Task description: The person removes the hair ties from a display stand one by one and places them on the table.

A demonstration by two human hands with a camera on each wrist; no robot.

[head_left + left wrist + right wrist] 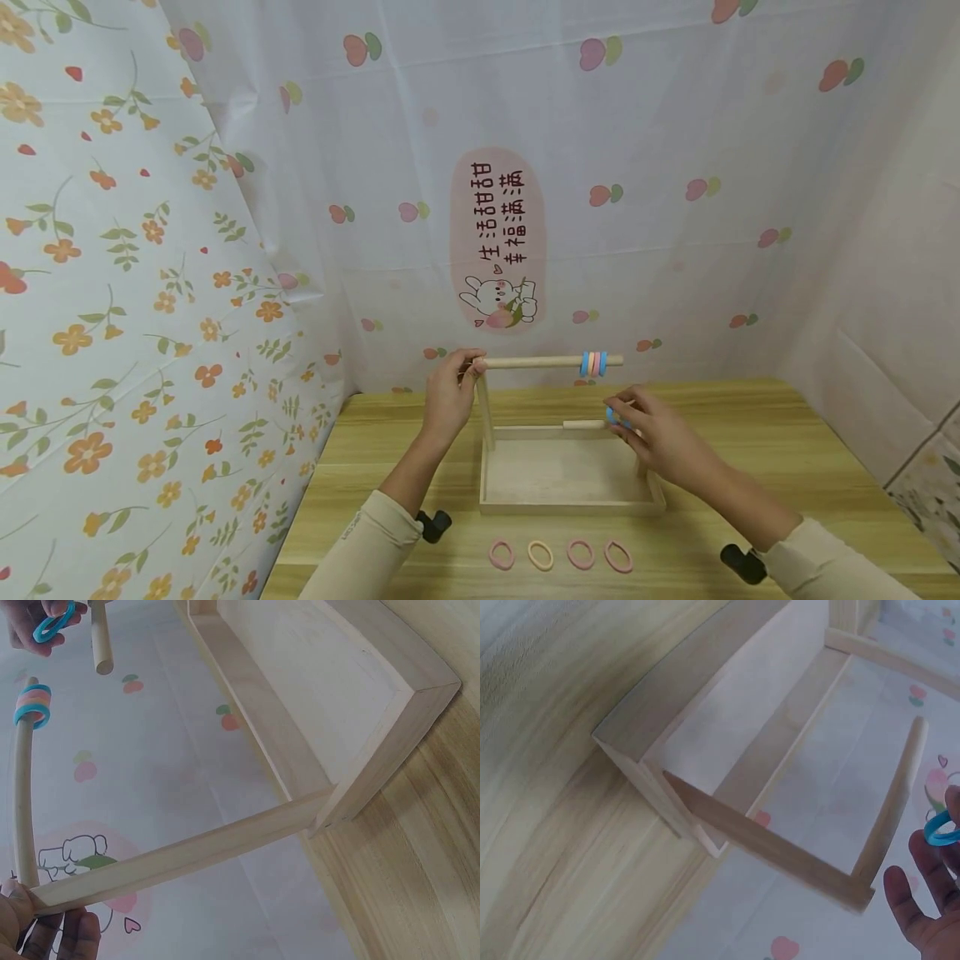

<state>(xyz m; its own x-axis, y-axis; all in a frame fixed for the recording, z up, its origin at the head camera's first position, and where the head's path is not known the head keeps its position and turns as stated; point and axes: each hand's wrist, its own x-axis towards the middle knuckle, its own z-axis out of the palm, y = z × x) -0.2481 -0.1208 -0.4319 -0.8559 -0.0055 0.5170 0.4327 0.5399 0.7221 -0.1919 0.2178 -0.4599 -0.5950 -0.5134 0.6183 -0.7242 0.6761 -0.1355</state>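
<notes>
Top rod (551,362) horizontal, pointing left-right, gripped at left end by left hand (450,396). Right hand (652,429) pinching one blue ring (617,415). Three rings on rod (593,363); four on table (558,554).

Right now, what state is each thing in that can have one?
Left hand: grips the left end of the upper dowel.
Right hand: pinches a blue hair tie.
Upper dowel: carries three ties near its right end.
Wooden tray: holds nothing.
Four hair ties: lie flat on the table.

Left hand (448,398) grips the top rod (525,362); right hand (651,429) pinches a blue ring (613,414).
</notes>
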